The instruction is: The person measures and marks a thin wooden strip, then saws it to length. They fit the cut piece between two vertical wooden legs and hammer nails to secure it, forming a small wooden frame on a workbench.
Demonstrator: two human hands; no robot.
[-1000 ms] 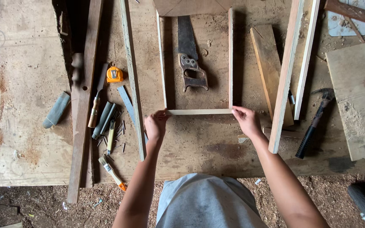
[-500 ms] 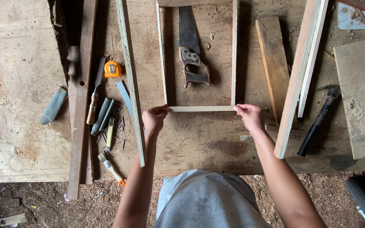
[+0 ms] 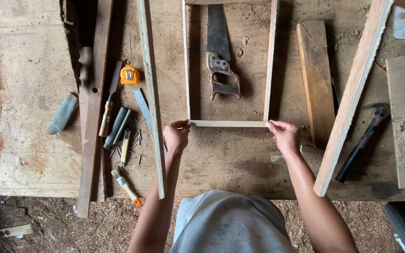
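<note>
A thin pale wooden strip (image 3: pixel 228 123) lies crosswise on the workbench, bridging the near ends of two long upright strips, the left strip (image 3: pixel 186 61) and the right strip (image 3: pixel 271 61). My left hand (image 3: pixel 176 137) pinches the cross strip's left end at that corner. My right hand (image 3: pixel 284 136) pinches its right end at the other corner. Inside the frame lies a handsaw (image 3: pixel 219 61), handle toward me.
Left of the frame lie a long slat (image 3: pixel 150 93), an orange tape measure (image 3: pixel 130 75), chisels, loose nails and a small brush (image 3: pixel 125 185). To the right lie a short board (image 3: pixel 316 79), a long batten (image 3: pixel 352 93) and a hammer (image 3: pixel 362 143).
The view shifted slightly, so the frame sits a little higher in view. Both hands stay pinched on the cross strip's ends at the two corners.
</note>
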